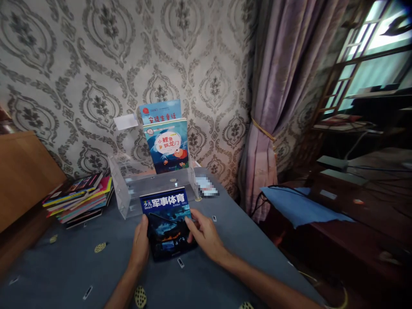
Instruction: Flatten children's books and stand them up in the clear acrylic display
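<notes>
A dark blue book (168, 227) with large white characters on its cover is held upright, leaning slightly back, between my hands. My left hand (140, 242) grips its left edge, thumb at the side. On the right edge, my right hand (206, 234) has its thumb on the front cover, with the other fingers partly hidden. Just behind the book stands a clear acrylic rack (120, 189) with stepped tiers. Its back tier carries a teal book (169, 148) with a fish picture, and a light blue book (161, 109) rises behind that one.
A stack of books and magazines (80, 197) lies left of the rack, near a wooden panel (25, 171). A blurred-out packet (207, 186) is right of the rack. The grey-blue tabletop (244, 240) ends along a right edge, beyond which are a curtain (267, 107) and a blue cloth (299, 204).
</notes>
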{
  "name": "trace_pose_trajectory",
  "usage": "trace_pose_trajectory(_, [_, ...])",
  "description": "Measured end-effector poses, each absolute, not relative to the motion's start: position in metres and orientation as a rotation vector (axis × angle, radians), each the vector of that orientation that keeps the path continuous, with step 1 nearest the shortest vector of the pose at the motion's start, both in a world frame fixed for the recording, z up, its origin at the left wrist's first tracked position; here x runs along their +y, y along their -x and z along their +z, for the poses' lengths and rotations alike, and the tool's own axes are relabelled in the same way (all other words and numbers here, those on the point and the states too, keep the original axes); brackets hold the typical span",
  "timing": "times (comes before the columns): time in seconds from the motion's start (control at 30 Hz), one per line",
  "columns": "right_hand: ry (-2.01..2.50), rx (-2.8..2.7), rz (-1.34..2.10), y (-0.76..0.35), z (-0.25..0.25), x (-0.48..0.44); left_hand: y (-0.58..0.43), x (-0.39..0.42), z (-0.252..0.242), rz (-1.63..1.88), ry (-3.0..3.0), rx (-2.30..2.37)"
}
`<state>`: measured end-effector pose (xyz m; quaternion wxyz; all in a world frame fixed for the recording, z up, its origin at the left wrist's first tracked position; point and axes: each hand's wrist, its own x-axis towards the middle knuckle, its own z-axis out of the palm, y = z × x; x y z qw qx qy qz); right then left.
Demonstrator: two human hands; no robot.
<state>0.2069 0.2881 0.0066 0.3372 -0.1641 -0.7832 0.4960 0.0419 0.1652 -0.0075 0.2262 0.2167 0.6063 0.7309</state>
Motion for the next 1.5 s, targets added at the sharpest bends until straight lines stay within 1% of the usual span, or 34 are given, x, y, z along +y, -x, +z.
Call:
trace_pose_trajectory(0.17, [0.394, -2.043, 1.350, -0.208, 0.000, 0.294, -0.037, 0.155, -0.006, 1.898, -0.742, 1.651])
trace_pose_trajectory(0.4, [0.354, -2.207, 1.396, -0.218, -0.018, 0.304, -0.019, 0.147, -0.007, 1.678, -0.855, 1.693])
trace_pose_trajectory(0.6, [0.362, -2.189, 1.415, -0.217, -0.020, 0.303, -0.021, 0.148, -0.011, 1.688, -0.797, 1.686])
trace_pose_trajectory(0.83, [0.373, -2.223, 1.244, -0.220, -0.020, 0.302, -0.026, 0.148, -0.013, 1.754, -0.797, 1.710])
trace_pose_trajectory(1.2, [0.440, -2.219, 1.237, -0.221, -0.021, 0.300, -0.029, 0.148, -0.018, 1.740, -0.837, 1.737])
trace_pose_trajectory(1.33, [0.444, -2.230, 1.225, -0.221, -0.022, 0.300, -0.027, 0.148, -0.016, 1.684, -0.906, 1.843])
trace_pose_trajectory(1.5, [0.433, -2.263, 1.155, -0.217, -0.022, 0.303, -0.018, 0.149, -0.004, 1.515, -1.190, 2.051])
